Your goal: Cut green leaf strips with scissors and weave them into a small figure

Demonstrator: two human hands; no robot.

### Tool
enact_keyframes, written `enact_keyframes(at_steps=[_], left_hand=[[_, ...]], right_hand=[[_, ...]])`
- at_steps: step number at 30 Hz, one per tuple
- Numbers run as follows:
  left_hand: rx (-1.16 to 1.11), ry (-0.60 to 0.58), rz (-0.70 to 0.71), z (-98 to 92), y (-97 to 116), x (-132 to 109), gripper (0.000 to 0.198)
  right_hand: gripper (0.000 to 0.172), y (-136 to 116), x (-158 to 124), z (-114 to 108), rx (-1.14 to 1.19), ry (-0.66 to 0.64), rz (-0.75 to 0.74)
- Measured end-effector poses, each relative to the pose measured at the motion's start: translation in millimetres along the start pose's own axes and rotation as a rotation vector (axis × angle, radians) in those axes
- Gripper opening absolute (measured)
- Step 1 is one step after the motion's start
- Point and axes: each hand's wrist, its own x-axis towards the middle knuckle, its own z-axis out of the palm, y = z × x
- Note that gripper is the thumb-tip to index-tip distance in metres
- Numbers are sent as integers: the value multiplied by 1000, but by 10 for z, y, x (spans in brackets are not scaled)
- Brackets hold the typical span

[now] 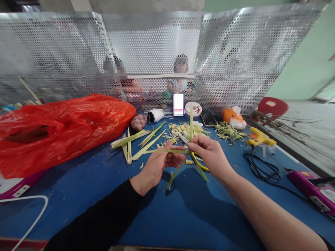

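My left hand [157, 164] is closed on crossed green palm leaf strips [167, 151], pinching them where they meet. My right hand [209, 153] is closed on the same strips and on yellow-handled scissors [201, 166], whose blade tip pokes out near the crossing. One strip [191, 122] stands upright, and two ends [175, 176] hang down toward the blue table [104, 181]. Both hands hover just above the table, close together.
More leaf strips [141, 141] and a pile of cuttings [183, 129] lie behind the hands. A red plastic bag [57, 125] fills the left side. A yellow glue gun [259, 139] with black cord [259, 167], a thread spool [156, 114] and a tape roll [193, 108] stand beyond. Two people sit behind the perforated screen [235, 62].
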Motion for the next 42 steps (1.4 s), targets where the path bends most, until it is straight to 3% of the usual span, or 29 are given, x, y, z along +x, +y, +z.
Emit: enact_keyframes(at_steps=[3,7,12,18,23,29,35,42], left_hand=[[-9,-77,-68,-21,32,-17,52],[191,-138,-25,15,65,-59,38],[346,-108,-1,63,48,-81,19],[472,-88,82,60,40,-64,27],[499,-99,72,65,61,-76,29],[459,-130,59,58,50,-101,28],[342,-133,-20,46,-9,-90,25],[471,-102,-51,117,-29,-96,23]], right_hand=[[26,-28,-27,16,58,-96,34],[28,-46,-80,74,67,-136,50],[26,4,-122,136,43,-97,34],[23,16,-105,128,120,-112,20],[21,7,-109,138,163,-138,-38],[20,9,-133,182,340,-206,60],[19,30,-148,204,277,-189,50],[12,-4,-128,110,-64,-73,-243]])
